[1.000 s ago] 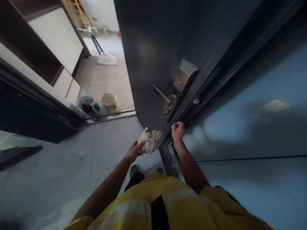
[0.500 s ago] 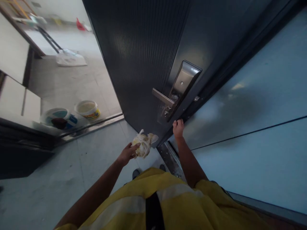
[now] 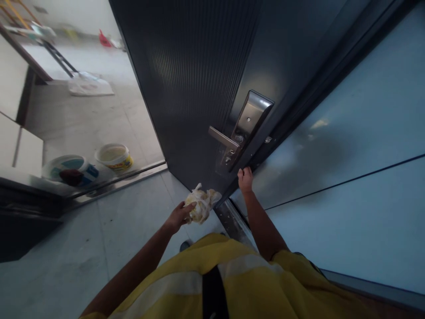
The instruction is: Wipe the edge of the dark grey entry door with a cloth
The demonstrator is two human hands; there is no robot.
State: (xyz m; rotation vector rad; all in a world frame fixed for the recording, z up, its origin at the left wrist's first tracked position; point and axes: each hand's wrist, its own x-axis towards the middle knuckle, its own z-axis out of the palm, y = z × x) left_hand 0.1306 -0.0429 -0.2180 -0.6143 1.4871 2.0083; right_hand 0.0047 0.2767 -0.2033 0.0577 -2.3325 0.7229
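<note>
**At the door's edge, a crumpled rag in one hand**

Below the lever handle [image 3: 222, 137] and its steel lock plate [image 3: 249, 120], the right hand [image 3: 245, 179] is curled on the free edge of the dark ribbed door [image 3: 192, 88], fingers clenched round it. At about 8 o'clock from that hand, the left hand [image 3: 179, 215] holds a crumpled yellowish rag [image 3: 201, 205], fingers grasping its near side while loose corners stick out toward the door. It hangs over the grey floor [image 3: 109, 248], just short of the door's lower corner.

The rag looks light, soft and limp; it should bunch under any grip and is best held as a wad in the palm. Whether it is damp I cannot tell.

Far out at 10 o'clock, past the metal threshold [image 3: 133, 179], stand a yellow-labelled bucket [image 3: 113, 156] and a blue-and-white bucket [image 3: 68, 168].
</note>
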